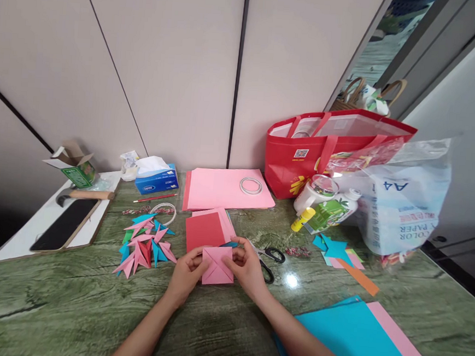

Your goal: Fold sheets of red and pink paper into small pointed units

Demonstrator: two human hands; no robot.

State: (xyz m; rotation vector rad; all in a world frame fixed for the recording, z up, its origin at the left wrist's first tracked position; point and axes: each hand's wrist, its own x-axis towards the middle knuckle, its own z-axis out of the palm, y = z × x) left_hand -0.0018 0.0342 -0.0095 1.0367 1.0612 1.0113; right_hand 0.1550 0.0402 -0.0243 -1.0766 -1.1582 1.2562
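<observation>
A small pink paper square (pixel 216 267), creased with diagonal folds, lies on the green marbled table (pixel 66 307) in front of me. My left hand (pixel 186 273) pinches its left edge with curled fingers. My right hand (pixel 247 265) grips its upper right corner, fingers bent over the paper. Just beyond the square lies a red sheet (pixel 203 231) over a pink one. To the left sits a pile of folded pink, blue and green paper pieces (pixel 144 244).
Black-handled scissors (pixel 270 260) lie right of my right hand. Blue and pink sheets (pixel 356 341) are stacked at the near right. A red tote bag (pixel 305 156), a plastic bag of colour paper (pixel 403 207), a glue stick (pixel 302 219), a tissue box (pixel 156 178) and large pink sheets (pixel 224 189) line the back.
</observation>
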